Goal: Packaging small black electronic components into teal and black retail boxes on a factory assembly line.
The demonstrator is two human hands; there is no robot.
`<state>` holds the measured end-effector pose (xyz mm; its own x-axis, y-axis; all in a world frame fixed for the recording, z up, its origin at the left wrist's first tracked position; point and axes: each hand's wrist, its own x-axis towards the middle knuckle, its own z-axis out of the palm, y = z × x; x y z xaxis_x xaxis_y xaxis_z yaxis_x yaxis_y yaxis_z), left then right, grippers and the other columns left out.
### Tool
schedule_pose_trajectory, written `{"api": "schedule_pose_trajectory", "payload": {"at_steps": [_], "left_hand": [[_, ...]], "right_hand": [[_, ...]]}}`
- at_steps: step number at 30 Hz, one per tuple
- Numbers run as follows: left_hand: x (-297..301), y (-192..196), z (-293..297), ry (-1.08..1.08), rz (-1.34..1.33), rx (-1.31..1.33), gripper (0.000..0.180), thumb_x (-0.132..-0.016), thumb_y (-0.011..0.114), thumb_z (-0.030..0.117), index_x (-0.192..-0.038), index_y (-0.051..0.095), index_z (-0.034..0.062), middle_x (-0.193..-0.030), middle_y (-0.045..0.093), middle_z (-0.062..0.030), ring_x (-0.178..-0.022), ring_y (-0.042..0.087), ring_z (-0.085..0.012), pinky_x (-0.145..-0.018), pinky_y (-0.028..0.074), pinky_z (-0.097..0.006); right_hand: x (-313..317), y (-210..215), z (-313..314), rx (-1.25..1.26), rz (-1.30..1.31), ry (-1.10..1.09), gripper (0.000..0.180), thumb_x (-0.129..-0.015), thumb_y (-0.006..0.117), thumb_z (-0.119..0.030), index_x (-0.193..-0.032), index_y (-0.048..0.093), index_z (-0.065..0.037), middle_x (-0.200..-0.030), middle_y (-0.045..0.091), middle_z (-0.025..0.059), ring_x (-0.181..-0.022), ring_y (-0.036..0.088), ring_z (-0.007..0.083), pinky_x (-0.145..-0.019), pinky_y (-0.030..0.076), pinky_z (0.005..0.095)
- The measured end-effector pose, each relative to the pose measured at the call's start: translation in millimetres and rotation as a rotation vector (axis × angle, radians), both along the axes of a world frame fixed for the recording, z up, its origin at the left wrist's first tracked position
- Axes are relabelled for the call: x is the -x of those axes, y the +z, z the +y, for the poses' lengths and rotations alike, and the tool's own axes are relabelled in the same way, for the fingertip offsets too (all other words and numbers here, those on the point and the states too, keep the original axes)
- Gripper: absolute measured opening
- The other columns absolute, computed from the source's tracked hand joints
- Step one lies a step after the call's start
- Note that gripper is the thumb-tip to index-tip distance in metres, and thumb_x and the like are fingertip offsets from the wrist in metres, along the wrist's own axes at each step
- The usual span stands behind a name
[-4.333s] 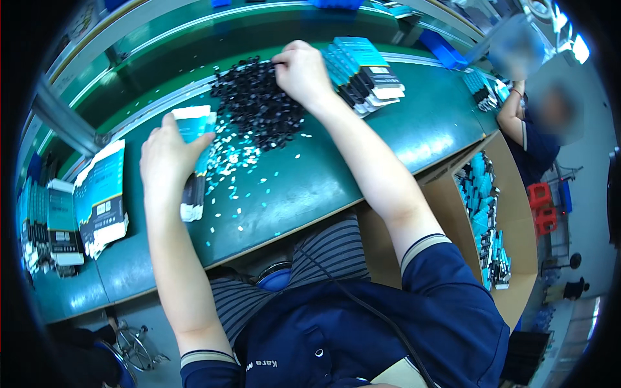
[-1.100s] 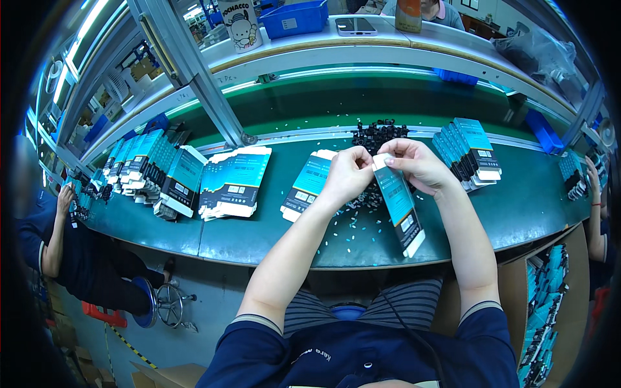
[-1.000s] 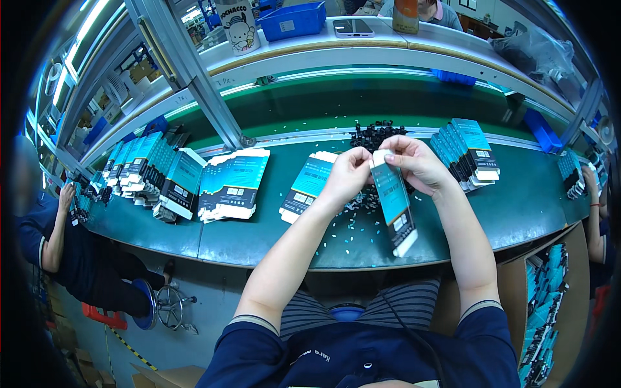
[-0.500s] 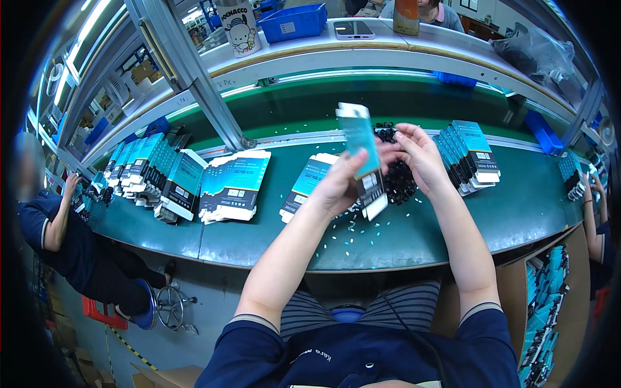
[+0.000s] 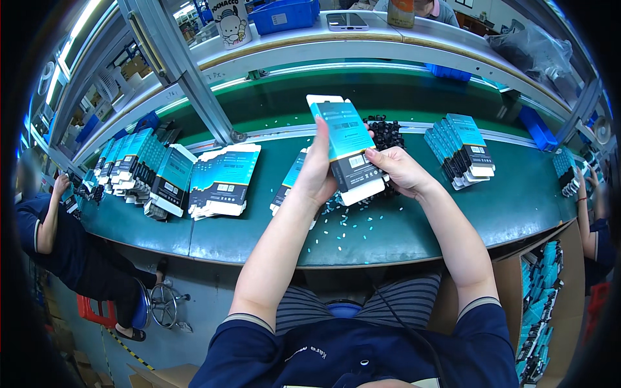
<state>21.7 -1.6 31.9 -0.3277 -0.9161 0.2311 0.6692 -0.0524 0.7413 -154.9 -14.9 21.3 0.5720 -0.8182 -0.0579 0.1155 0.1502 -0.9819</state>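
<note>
A teal and black cardboard box (image 5: 346,132) with white end flaps stands tilted between my hands, its printed face turned up to me. My left hand (image 5: 315,169) grips its left edge, thumb along the side and fingers behind. At the lower right edge, my right hand (image 5: 406,171) presses its thumb on the front; the other fingers are mostly hidden behind the box. Just beyond lies a heap of small black parts (image 5: 388,134), partly covered by the box and right hand. Beside my left wrist another flat carton (image 5: 289,181) rests on the green table (image 5: 414,236).
Flat cartons (image 5: 226,178) and a leaning row of cartons (image 5: 132,161) lie left; a carton stack (image 5: 460,145) stands right. Small white and teal bits (image 5: 343,229) are scattered nearby. A cardboard bin (image 5: 542,310) holds cartons at lower right. Co-workers sit at both sides.
The box has swung from nearly edge-on to face me and shifted left. My right hand, earlier apart over the black parts, has come down onto the box's lower right edge.
</note>
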Motion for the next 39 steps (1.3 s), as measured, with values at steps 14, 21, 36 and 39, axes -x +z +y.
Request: {"api": "schedule_pose_trajectory", "payload": {"at_steps": [14,21,36,39], "left_hand": [[16.9,-14.9,2.4,0.320,-0.260,-0.120,0.038,-0.096,0.047,0.029,-0.118,0.050,-0.0021,-0.095,0.063,-0.0119,-0.084,0.062,-0.0141,-0.073,0.049,-0.025],[23.9,-28.3,0.8,0.584,-0.352,0.079,0.022,-0.096,0.048,0.020,-0.111,0.043,0.0046,-0.082,0.060,-0.0073,-0.072,0.052,-0.0063,-0.060,0.042,-0.021],[23.2,-32.4,3.9,0.710,-0.343,0.172,0.016,-0.095,0.051,0.018,-0.097,0.048,0.0027,-0.070,0.057,-0.0010,-0.060,0.045,-0.0022,-0.050,0.032,-0.020],[23.8,-31.2,6.0,0.689,-0.367,0.148,0.012,-0.094,0.052,0.014,-0.097,0.047,0.0038,-0.065,0.054,0.0008,-0.056,0.043,-0.0018,-0.049,0.031,-0.020]], "right_hand": [[-27.5,-7.7,5.3,0.361,-0.198,-0.509,0.041,-0.091,0.055,-0.010,-0.126,0.036,-0.002,-0.091,0.059,0.0081,-0.084,0.059,0.0099,-0.073,0.048,0.0229],[-32.4,-17.1,2.9,0.392,-0.164,-0.560,0.031,-0.093,0.052,-0.010,-0.121,0.042,-0.002,-0.091,0.058,0.0084,-0.081,0.058,0.0095,-0.073,0.048,0.0226],[-33.4,-21.4,-3.0,0.432,-0.165,-0.633,0.017,-0.092,0.056,-0.017,-0.091,0.061,-0.002,-0.078,0.063,0.0004,-0.066,0.052,0.0012,-0.058,0.040,0.0168],[-38.0,-15.3,3.8,0.454,-0.183,-0.690,0.012,-0.092,0.055,-0.013,-0.093,0.059,-0.002,-0.076,0.063,0.0002,-0.064,0.051,0.0008,-0.055,0.038,0.0166]]}}
